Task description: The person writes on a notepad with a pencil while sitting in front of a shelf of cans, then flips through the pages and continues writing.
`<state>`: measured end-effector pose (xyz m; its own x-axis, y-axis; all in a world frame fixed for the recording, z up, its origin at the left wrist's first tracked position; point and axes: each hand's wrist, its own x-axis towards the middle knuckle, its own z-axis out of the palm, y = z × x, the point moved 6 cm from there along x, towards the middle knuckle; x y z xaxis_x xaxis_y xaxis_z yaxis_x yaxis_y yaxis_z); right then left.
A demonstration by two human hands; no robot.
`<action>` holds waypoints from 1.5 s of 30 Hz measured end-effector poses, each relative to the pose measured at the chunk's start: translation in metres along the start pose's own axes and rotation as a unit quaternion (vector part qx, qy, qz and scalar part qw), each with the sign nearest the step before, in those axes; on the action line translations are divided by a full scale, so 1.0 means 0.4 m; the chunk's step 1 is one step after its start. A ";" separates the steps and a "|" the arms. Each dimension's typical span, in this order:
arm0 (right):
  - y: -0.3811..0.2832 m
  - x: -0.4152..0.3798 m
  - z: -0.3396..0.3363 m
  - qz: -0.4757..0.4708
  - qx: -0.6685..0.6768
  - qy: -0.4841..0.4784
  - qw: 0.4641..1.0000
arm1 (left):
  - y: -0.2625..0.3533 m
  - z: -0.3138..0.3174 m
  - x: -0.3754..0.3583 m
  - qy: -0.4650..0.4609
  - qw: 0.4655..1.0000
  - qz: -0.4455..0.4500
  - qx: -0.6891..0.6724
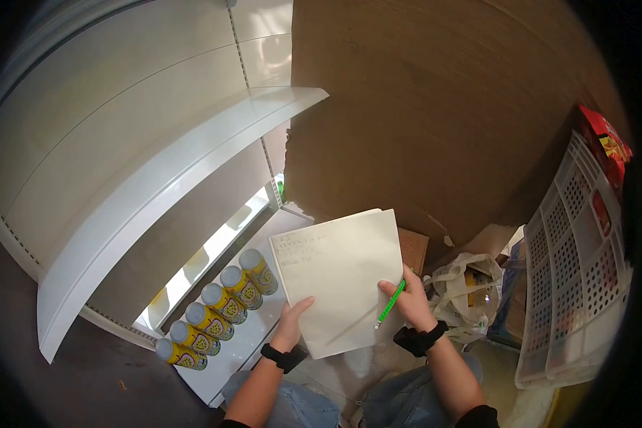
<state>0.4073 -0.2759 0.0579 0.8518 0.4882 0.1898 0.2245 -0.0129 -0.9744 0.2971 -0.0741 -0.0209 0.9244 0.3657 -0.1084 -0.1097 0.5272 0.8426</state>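
Observation:
A pale paper notebook is held up in front of me, with a few lines of faint handwriting near its top left; I cannot read them. My left hand grips its lower left edge, thumb on the page. On the other side my right hand holds the right edge and also a green pencil, which slants across the page. To the left, a row of several yellow cans with grey lids stands on the low white shelf, apart from my left hand.
Above the cans juts an upper white shelf. A large brown cardboard sheet fills the back. On the right stand a white perforated plastic crate, a red packet and a whitish bag with things inside.

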 end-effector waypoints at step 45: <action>0.050 -0.002 -0.015 0.019 0.046 0.063 0.997 | -0.021 0.001 0.014 0.025 0.988 -0.013 0.155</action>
<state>0.4140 -0.2818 0.0391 0.9130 0.3753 0.1599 0.1510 0.0534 -0.9871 0.3033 -0.0767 -0.0287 0.9056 0.3964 -0.1508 0.0372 0.2801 0.9592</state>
